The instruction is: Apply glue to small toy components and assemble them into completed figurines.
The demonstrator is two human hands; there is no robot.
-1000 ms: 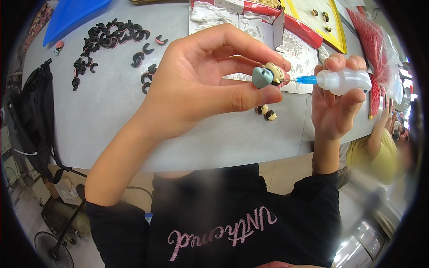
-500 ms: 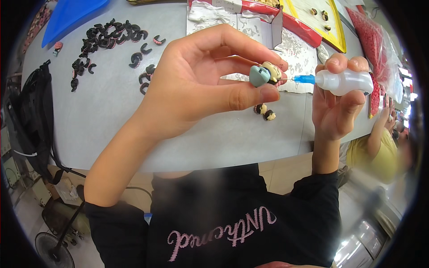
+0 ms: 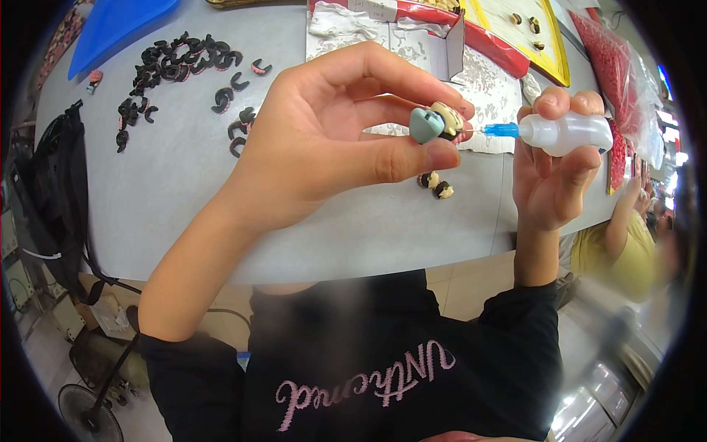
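Observation:
Between the thumb and fingers of my left hand [image 3: 317, 140] is a small figurine [image 3: 428, 125] with a pale blue part, a cream face and dark and pink parts. My right hand [image 3: 552, 166] is closed round a white squeeze bottle [image 3: 571, 135] lying on its side, with a blue needle tip [image 3: 502, 130]. Its thin needle points left and reaches the pink side of the figurine; whether it touches cannot be made out. Below the figurine, on the table, lie small cream-and-black figure pieces [image 3: 443, 190].
Many black curved pieces [image 3: 177, 66] with pink edges lie on the grey table [image 3: 162, 206] at the left. A blue tray [image 3: 121, 29], red-edged boxes [image 3: 490, 55], a yellow tray [image 3: 557, 59] and a bag of red pieces [image 3: 615, 70] stand farther back. A black bag [image 3: 51, 184] hangs left.
The figurine has turned or shifted very slightly in my left hand. The bottle has moved a tiny bit to the left; the rest stays as it was.

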